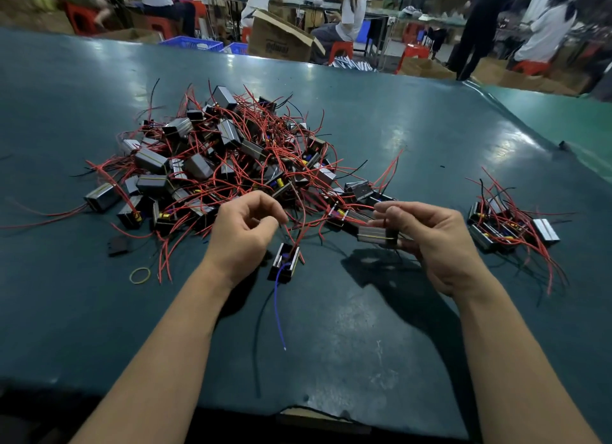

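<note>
The dark green worktop (364,327) spreads out wide in front of me. Across its middle and left lies a big heap of modules (231,152), small silver-and-black boxes tangled in red leads, with a few black leads among them. At the right, well apart from the heap, sits a smaller cluster of modules (510,228), set close together with their red leads trailing towards the near side.

My left hand (245,235) hovers at the near edge of the heap, its fingers curled in, thumb and forefinger pinching a red lead (291,238). That lead runs down to an open module (284,261) just below my hand, lying on the worktop with its open face up. My right hand (440,245) is raised between the heap and the cluster, gripping a silver module (374,235) that has a dark band round it, with my fingertips curled over the top.

A blue wire (276,308) comes out of the open module's near end and runs towards me, beside a black wire (256,337). Near the left side lies a small flat black cover (118,246), and just nearer than it a yellow rubber band (140,275).
</note>
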A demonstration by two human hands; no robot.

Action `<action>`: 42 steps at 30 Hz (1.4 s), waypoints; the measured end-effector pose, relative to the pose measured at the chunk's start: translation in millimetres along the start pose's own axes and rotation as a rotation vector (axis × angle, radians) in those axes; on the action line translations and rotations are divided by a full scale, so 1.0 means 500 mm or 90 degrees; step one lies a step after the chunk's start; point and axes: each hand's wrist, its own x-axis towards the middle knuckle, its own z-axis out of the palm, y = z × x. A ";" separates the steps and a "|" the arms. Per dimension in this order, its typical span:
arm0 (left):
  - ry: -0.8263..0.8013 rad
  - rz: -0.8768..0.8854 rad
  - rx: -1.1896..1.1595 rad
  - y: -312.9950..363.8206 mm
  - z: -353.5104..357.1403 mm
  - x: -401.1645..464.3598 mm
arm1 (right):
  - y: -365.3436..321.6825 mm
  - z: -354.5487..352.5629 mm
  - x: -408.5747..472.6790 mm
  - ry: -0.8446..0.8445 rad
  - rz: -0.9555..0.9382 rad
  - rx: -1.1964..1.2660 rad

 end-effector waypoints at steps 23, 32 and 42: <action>0.000 0.054 0.109 -0.018 0.029 -0.005 | 0.007 0.038 -0.005 -0.045 0.053 0.000; 0.343 0.028 0.319 -0.015 -0.005 0.034 | 0.009 0.034 0.001 0.010 0.026 0.004; -0.112 -0.012 0.786 0.030 0.032 0.150 | 0.008 0.040 -0.001 -0.015 0.068 -0.036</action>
